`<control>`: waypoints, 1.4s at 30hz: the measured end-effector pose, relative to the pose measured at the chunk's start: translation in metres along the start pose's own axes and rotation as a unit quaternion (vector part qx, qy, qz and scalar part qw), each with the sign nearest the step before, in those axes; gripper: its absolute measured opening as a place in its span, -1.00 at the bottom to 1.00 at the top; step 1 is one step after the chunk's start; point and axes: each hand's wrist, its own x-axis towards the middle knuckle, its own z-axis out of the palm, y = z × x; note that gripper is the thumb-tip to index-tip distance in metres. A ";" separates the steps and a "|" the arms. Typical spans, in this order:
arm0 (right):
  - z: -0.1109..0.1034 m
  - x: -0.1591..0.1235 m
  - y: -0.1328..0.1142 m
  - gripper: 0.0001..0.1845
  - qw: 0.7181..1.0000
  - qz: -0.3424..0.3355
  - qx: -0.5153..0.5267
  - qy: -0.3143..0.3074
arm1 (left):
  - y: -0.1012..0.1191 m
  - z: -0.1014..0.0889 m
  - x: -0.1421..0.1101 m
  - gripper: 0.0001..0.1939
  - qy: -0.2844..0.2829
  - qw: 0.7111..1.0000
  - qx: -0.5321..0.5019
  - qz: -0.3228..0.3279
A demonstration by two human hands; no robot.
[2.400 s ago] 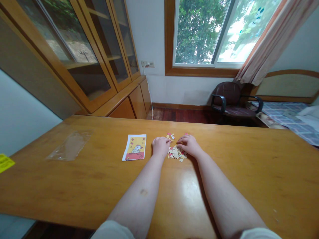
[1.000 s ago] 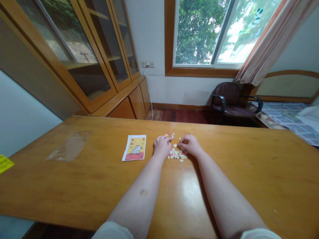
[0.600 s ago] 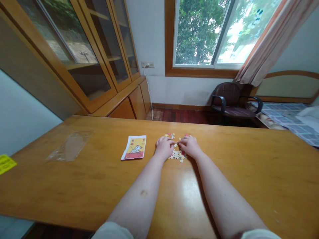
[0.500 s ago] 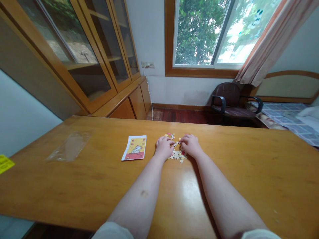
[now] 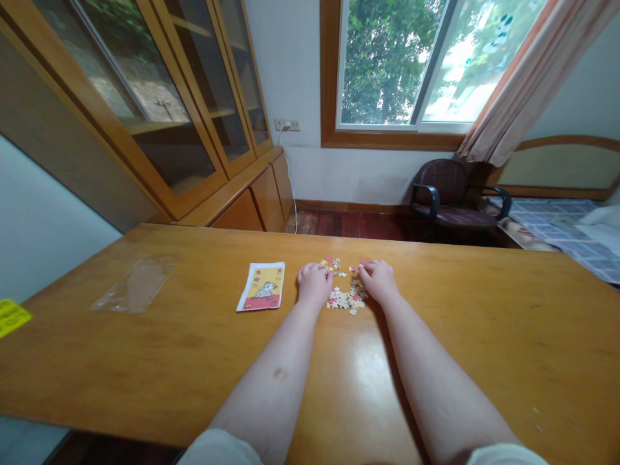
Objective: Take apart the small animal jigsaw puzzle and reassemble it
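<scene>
Small jigsaw puzzle pieces (image 5: 345,299) lie in a loose heap on the wooden table, pale, yellow and pink. More pieces (image 5: 334,263) are scattered just beyond. My left hand (image 5: 314,284) rests at the left edge of the pieces, its fingers loosely bent and apart from any piece I can make out. On the other side, my right hand (image 5: 380,281) touches down beside the heap, fingers loosely spread, with pink pieces (image 5: 357,267) near its fingertips. A picture card (image 5: 262,287) with a white cartoon animal on yellow and pink lies left of my left hand.
A clear plastic bag (image 5: 138,284) lies on the table (image 5: 194,361) at the left. A yellow label (image 5: 13,316) shows at the left edge. Beyond the table stand a glass-door cabinet (image 5: 232,169), a brown armchair (image 5: 443,187) and a bed (image 5: 547,223).
My hands have moved apart, the left one leftward and the right one rightward. Pieces that were between my fingertips now lie uncovered on the table.
</scene>
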 end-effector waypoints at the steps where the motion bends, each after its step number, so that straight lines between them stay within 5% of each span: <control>1: -0.001 0.000 0.001 -0.57 1.000 0.005 0.000 0.002 | 0.000 -0.001 0.000 -0.75 0.005 1.000 0.005 -0.017; 5: -0.001 0.001 0.002 -0.47 0.999 -0.022 0.027 -0.018 | -0.002 -0.004 0.000 -0.79 0.027 0.998 0.010 -0.062; 15: 0.004 -0.004 -0.008 -0.61 0.992 -0.083 0.038 -0.083 | 0.002 -0.005 0.000 -0.71 -0.015 0.999 -0.014 -0.026; 24: 0.001 0.000 0.003 -0.44 0.994 -0.038 0.095 0.042 | 0.006 -0.002 -0.003 -0.63 -0.077 0.995 -0.023 0.059; 29: 0.000 -0.002 0.001 -0.48 0.987 -0.070 0.143 -0.025 | 0.005 -0.003 -0.001 -0.63 -0.044 0.999 -0.014 -0.013; 35: 0.001 -0.005 -0.002 -0.82 0.981 -0.037 0.152 -0.111 | 0.004 -0.003 -0.001 -0.64 -0.018 0.999 -0.025 -0.008; 42: -0.002 -0.004 -0.007 -0.72 0.967 -0.047 0.205 -0.144 | 0.002 0.000 0.000 -0.62 -0.019 0.999 -0.040 0.003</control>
